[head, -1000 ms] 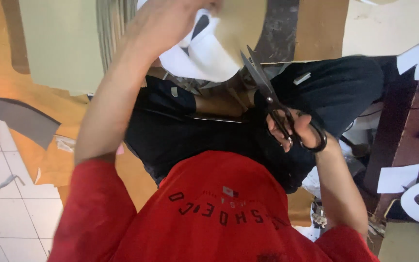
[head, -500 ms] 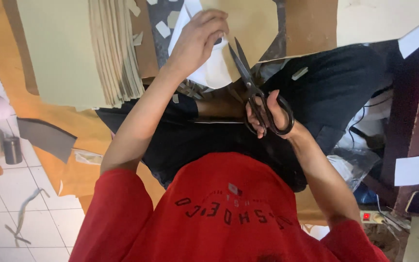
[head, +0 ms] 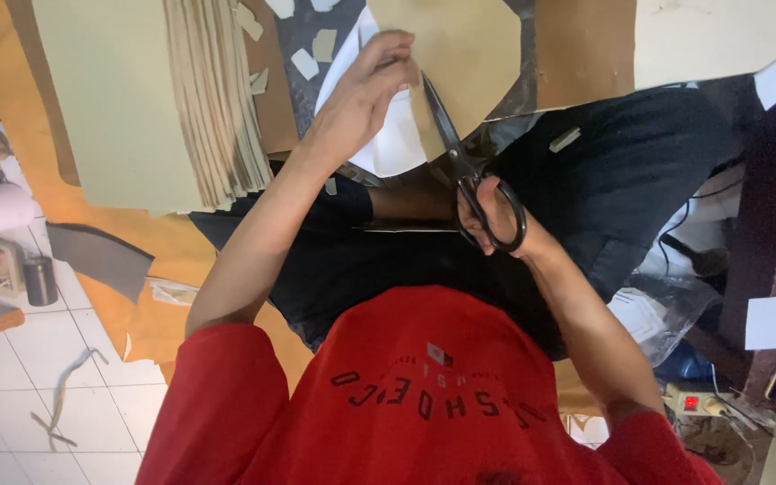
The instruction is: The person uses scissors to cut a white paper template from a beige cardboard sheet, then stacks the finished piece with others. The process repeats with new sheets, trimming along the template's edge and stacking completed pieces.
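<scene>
**Scissors biting into a tan sheet**

The right hand (head: 494,216) is closed through the black loops of a pair of scissors (head: 460,162), fingers curled tight round the handles, with the blades running up toward eleven o'clock. The blades are only slightly parted, and their tips sit inside the edge of a tan cardboard sheet (head: 469,54) at the top middle of the view. The left hand (head: 365,94) reaches up from the seven o'clock side and pinches that same sheet, together with a white paper piece (head: 388,144) lying under it, thumb and fingers shut on the edge just left of the blade tips. The two hands are near each other, the left at about ten o'clock of the right.

Under both forearms lies dark cloth (head: 621,180), spreading toward three o'clock. At nine o'clock of the left hand stands a thick stack of pale sheets (head: 217,99), its edges fanned, beside a broad pale green board (head: 101,99). Small offcuts (head: 303,58) are scattered at twelve o'clock between the stack and the white paper. Brown card (head: 581,49) lies at one o'clock. Far out at eight o'clock, on the tiled floor (head: 11,377), stands a small dark can (head: 39,280). The person's red shirt (head: 424,395) fills the bottom at six o'clock.
</scene>
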